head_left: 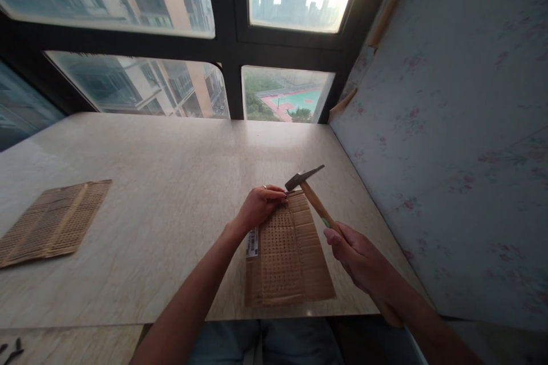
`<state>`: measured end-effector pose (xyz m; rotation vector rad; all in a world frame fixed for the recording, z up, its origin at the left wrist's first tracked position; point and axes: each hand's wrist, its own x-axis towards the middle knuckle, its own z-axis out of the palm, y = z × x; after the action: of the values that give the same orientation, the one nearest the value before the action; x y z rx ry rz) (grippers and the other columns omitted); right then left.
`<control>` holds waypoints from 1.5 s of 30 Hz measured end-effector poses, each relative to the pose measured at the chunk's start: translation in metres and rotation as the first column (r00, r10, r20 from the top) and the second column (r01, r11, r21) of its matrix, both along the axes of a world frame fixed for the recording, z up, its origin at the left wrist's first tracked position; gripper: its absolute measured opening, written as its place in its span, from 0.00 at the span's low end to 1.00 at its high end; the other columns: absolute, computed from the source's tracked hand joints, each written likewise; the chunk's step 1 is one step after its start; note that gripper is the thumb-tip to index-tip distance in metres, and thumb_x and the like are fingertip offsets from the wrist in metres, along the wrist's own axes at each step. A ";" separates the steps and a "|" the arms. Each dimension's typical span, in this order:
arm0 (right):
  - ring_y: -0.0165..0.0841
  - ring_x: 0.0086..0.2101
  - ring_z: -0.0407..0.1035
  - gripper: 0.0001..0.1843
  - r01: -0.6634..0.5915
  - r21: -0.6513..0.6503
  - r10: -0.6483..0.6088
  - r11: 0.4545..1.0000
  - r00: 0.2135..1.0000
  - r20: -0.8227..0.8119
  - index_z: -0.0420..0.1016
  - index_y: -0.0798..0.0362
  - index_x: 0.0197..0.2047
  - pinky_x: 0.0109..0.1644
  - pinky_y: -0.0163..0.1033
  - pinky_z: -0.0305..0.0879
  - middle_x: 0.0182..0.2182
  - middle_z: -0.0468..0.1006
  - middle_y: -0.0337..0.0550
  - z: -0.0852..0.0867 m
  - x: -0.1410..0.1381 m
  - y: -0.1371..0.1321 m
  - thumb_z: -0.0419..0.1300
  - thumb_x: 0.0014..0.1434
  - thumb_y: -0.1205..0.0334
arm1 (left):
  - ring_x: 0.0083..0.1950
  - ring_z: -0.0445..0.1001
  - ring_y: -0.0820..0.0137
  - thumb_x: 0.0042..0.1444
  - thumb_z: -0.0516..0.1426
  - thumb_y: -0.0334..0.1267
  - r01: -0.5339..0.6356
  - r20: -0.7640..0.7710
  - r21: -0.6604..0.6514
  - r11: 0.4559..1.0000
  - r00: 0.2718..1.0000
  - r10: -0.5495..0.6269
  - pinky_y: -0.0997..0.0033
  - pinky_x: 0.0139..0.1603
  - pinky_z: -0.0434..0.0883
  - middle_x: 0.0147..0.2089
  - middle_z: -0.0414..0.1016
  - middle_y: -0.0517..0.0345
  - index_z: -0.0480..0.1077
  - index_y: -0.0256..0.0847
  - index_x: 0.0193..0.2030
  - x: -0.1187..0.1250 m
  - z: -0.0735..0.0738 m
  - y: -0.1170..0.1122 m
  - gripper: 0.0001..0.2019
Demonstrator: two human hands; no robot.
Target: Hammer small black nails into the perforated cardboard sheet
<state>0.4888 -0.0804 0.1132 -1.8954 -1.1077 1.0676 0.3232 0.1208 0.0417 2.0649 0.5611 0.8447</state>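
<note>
A piece of brown cardboard (280,262) lies before me, its middle dotted with rows of small holes and a barcode label (252,243) on its left side. At its far edge, my left hand (262,205) pinches something small that I cannot make out; a ring shows on one finger. My right hand (353,251) is wrapped round the wooden handle of a hammer (314,201). The hammer's metal head hangs close to my left fingertips, above the cardboard's far edge. Whether it touches anything there, I cannot tell.
Another cardboard sheet (53,219) with rows of marks lies at the left on the pale marble-look sill (171,182). A flowered wall (449,142) bounds the right side, and dark-framed windows stand behind. Small dark objects (16,349) lie at the lower left corner.
</note>
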 end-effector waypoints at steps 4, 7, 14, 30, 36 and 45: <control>0.24 0.15 0.51 0.22 -0.049 -0.039 0.052 0.998 0.996 0.072 0.60 0.49 0.26 0.14 0.31 0.43 0.17 0.60 0.32 0.000 0.002 0.001 0.54 0.62 0.42 | 0.41 0.80 0.68 0.58 0.60 0.34 0.039 -0.023 -0.004 0.999 0.999 -0.039 0.69 0.44 0.76 0.43 0.83 0.55 0.82 0.45 0.36 0.000 0.003 -0.001 0.07; 0.23 0.13 0.47 0.23 0.000 0.000 0.000 1.000 0.999 0.034 0.59 0.49 0.27 0.13 0.31 0.41 0.16 0.58 0.30 0.001 0.000 -0.001 0.52 0.63 0.40 | 0.40 0.80 0.68 0.58 0.61 0.35 0.001 -0.018 -0.012 1.000 1.000 -0.001 0.69 0.44 0.76 0.43 0.83 0.54 0.82 0.44 0.36 0.000 0.002 -0.002 0.06; 0.21 0.11 0.48 0.21 0.128 0.018 -0.129 0.992 0.991 0.044 0.62 0.49 0.33 0.10 0.30 0.43 0.18 0.61 0.28 -0.013 -0.006 0.010 0.59 0.59 0.39 | 0.40 0.79 0.68 0.60 0.59 0.37 -0.009 -0.030 0.030 1.000 0.999 0.010 0.68 0.45 0.75 0.44 0.82 0.53 0.82 0.44 0.38 -0.001 0.006 -0.004 0.08; 0.21 0.09 0.49 0.17 0.238 -0.001 -0.233 0.971 0.950 -0.210 0.59 0.48 0.34 0.07 0.27 0.45 0.16 0.59 0.22 -0.030 -0.013 0.022 0.62 0.53 0.49 | 0.40 0.79 0.68 0.60 0.60 0.37 -0.012 -0.018 0.030 0.999 1.000 0.012 0.69 0.44 0.75 0.43 0.82 0.52 0.82 0.43 0.37 -0.001 0.013 0.001 0.07; 0.21 0.08 0.47 0.19 0.286 0.039 -0.266 0.957 0.925 -0.271 0.57 0.47 0.34 0.07 0.26 0.45 0.13 0.57 0.20 -0.025 -0.011 0.027 0.63 0.50 0.49 | 0.40 0.79 0.68 0.60 0.59 0.36 -0.009 0.004 0.030 1.000 1.000 0.009 0.69 0.44 0.75 0.42 0.82 0.53 0.82 0.43 0.37 0.002 0.016 0.005 0.07; 0.21 0.08 0.47 0.21 0.298 0.032 -0.275 0.954 0.913 -0.300 0.57 0.47 0.34 0.06 0.27 0.44 0.14 0.59 0.21 -0.033 -0.012 0.032 0.63 0.48 0.46 | 0.39 0.79 0.68 0.59 0.60 0.35 -0.027 0.016 0.047 0.998 1.000 0.027 0.69 0.44 0.75 0.41 0.82 0.53 0.81 0.42 0.36 0.006 0.018 0.008 0.07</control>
<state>0.4763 -0.0488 0.0798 -1.7068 -0.6684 1.0761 0.3295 0.1292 0.0599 2.0966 0.5667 0.8965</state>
